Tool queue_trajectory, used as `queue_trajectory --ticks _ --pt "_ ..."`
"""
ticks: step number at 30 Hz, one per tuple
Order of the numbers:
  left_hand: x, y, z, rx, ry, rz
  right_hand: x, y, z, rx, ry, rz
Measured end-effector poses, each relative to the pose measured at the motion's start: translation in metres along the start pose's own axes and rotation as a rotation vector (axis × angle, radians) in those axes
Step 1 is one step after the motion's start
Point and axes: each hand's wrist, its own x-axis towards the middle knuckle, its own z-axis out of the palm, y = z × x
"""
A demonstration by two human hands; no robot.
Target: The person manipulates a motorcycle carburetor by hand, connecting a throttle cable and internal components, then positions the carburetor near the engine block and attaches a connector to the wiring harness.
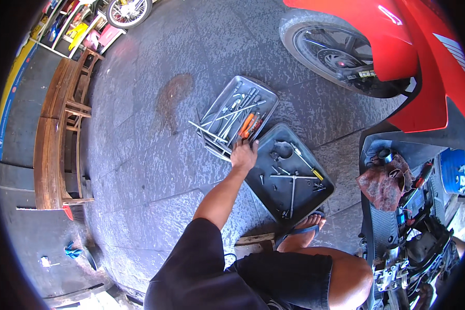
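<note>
One yellow-and-blue banner point(10, 103) stands far left; from here I can't read its lettering. On the floor point(134, 155), a grey tray point(259, 86) holds steel rods point(243, 110). At its near edge I have the left hand point(244, 154), at an orange-handled tool point(248, 123) in that tray; whether the grip pinches it, I can't tell. I'd judge the step a reach for a tool; taking it would call for closing clear of the rods. Rightward: a dark tray point(272, 194), T-bar wrench point(293, 190) inside, then a red motorcycle point(433, 95).
</note>
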Motion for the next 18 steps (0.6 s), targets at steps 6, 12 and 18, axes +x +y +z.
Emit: queue_trajectory --ticks 6,12,18 --pt "-0.024 -0.029 -0.015 0.073 -0.080 0.067 0.005 0.000 -0.002 -0.004 0.010 -0.012" --pt "-0.076 -0.066 -0.008 0.237 0.068 0.434 0.007 0.003 0.000 -0.001 0.009 -0.020" --pt "-0.182 -0.066 -0.024 -0.110 -0.419 0.952 0.010 0.008 0.002 -0.006 0.009 -0.041"
